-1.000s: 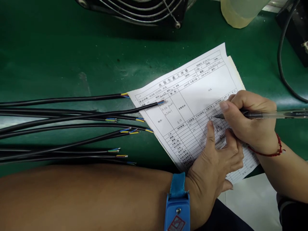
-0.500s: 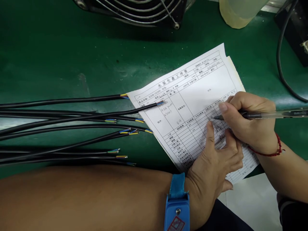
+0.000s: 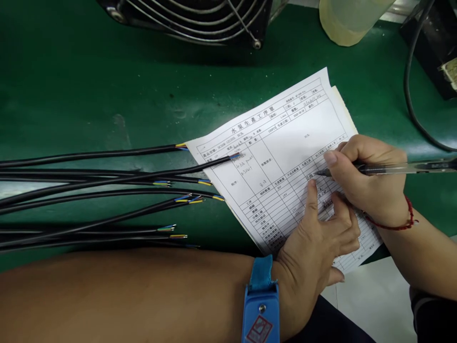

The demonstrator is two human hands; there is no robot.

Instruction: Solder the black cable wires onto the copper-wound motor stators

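Note:
A printed form sheet lies tilted on the green table mat. My right hand is closed round a clear pen, whose tip touches a cell in the form's table. A red string bracelet circles that wrist. My left hand lies on the lower part of the sheet, its fingers stretched out and pressing the paper down, the thumb pointing toward the pen tip. On the left wrist sits a blue antistatic strap.
Several black cables with stripped coloured wire ends lie side by side on the left, one tip resting on the form. A black fan stands at the back, with a yellowish translucent container and a black box with a cord at the right.
The view has shifted slightly, so everything sits a little lower and to the left. The pen tip stays at the same cell; both hands hold their places.

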